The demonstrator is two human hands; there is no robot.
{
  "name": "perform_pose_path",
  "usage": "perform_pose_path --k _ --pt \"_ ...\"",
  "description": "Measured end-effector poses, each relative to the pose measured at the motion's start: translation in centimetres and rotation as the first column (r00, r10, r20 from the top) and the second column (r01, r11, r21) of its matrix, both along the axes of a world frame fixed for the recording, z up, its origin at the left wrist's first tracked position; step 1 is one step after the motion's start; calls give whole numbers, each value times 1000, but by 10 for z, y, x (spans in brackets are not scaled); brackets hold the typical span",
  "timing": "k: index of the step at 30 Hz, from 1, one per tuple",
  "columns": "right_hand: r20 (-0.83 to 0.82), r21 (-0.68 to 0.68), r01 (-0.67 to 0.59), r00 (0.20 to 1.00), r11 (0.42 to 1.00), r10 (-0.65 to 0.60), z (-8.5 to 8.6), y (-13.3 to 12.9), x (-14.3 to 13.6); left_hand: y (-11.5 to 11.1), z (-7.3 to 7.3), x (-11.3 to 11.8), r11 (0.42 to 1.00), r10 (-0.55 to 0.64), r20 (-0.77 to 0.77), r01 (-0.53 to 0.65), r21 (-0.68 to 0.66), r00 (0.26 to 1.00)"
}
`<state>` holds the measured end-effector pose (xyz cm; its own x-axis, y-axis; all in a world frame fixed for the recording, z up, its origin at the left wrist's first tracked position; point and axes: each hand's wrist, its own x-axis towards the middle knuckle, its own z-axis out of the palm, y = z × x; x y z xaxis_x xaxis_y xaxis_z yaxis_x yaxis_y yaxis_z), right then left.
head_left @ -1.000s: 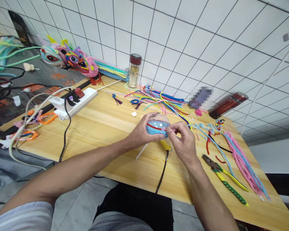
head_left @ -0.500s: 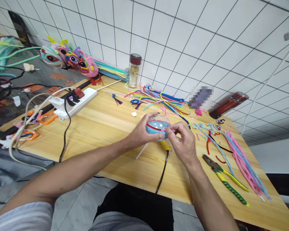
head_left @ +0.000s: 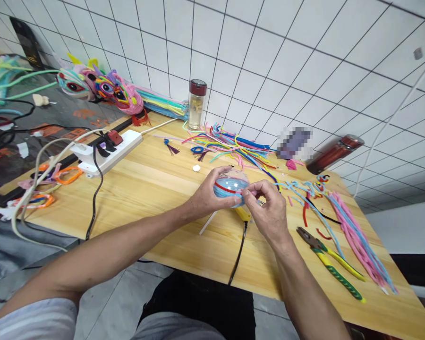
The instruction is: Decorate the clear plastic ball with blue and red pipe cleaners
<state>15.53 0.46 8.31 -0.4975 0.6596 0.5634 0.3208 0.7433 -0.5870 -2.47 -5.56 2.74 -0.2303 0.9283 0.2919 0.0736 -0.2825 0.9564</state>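
Observation:
A clear ball [head_left: 230,183], partly covered in light blue strips with one red stripe, sits in my left hand [head_left: 209,192], thumb along its lower front and fingers round its far side. My right hand [head_left: 269,208] pinches a pink strip [head_left: 251,192] against the ball's right side. Under the ball, the yellow tool [head_left: 243,214] with a black cord lies partly hidden by my hands. A thin white stick [head_left: 208,223] rests on the table left of that tool.
Pliers [head_left: 329,262] lie at the right beside pink and blue strips [head_left: 361,241]. Coloured strips [head_left: 233,144], a glass bottle [head_left: 197,106] and a red flask [head_left: 336,153] stand or lie along the back. A power strip [head_left: 109,153] and colourful figures [head_left: 106,89] are left.
The whole view has shifted very slightly. Both hands keep nearly the same hold on the ball and the pink strip.

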Motion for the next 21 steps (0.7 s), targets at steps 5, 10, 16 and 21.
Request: perform_pose_path --k 5,10,16,21 --pt "-4 4 4 1000 1000 -4 0 -1 -1 0 0 0 1000 -4 2 4 2 1000" --pt "1 -4 15 1000 1000 -15 0 -1 -1 0 0 1 1000 -12 4 12 -8 1000" --pt "3 -9 5 1000 1000 -5 0 -1 -1 0 0 1 1000 -18 5 18 -9 1000" --pt "13 3 11 1000 1000 -11 0 0 -1 0 -1 1 1000 -20 -2 20 -14 1000"
